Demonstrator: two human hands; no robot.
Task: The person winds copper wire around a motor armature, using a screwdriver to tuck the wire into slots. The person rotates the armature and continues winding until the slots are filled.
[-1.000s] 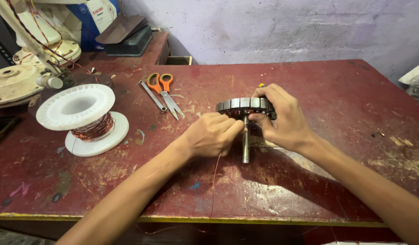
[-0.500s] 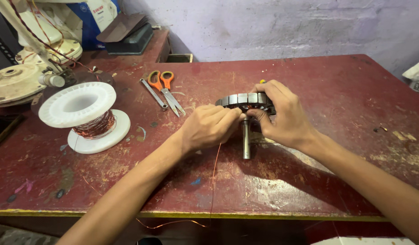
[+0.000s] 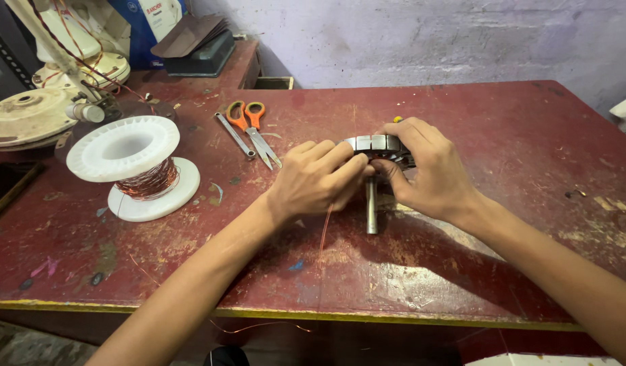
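Left hand (image 3: 313, 181): fingers curled together against the near left side of the stator (image 3: 379, 144), pinching at the copper wire (image 3: 324, 227).
Right hand (image 3: 428, 166): fingers clamped over the stator's top and right rim.
Stator: a ringed metal core near the middle of the counter (image 3: 516, 135), standing on its steel shaft (image 3: 372, 207), which points toward the near edge.
Copper wire: runs thin from the left hand down past the counter's yellow front edge.
Left side: a white spool of copper wire (image 3: 140, 166) stands well apart from the hands; orange-handled scissors (image 3: 255, 129) and a flat metal tool (image 3: 234, 134) lie between spool and stator.
Open room: bare red surface to the right of the right hand and in front of both forearms.
Far left corner: a fan housing (image 3: 28, 115) crowds the edge.
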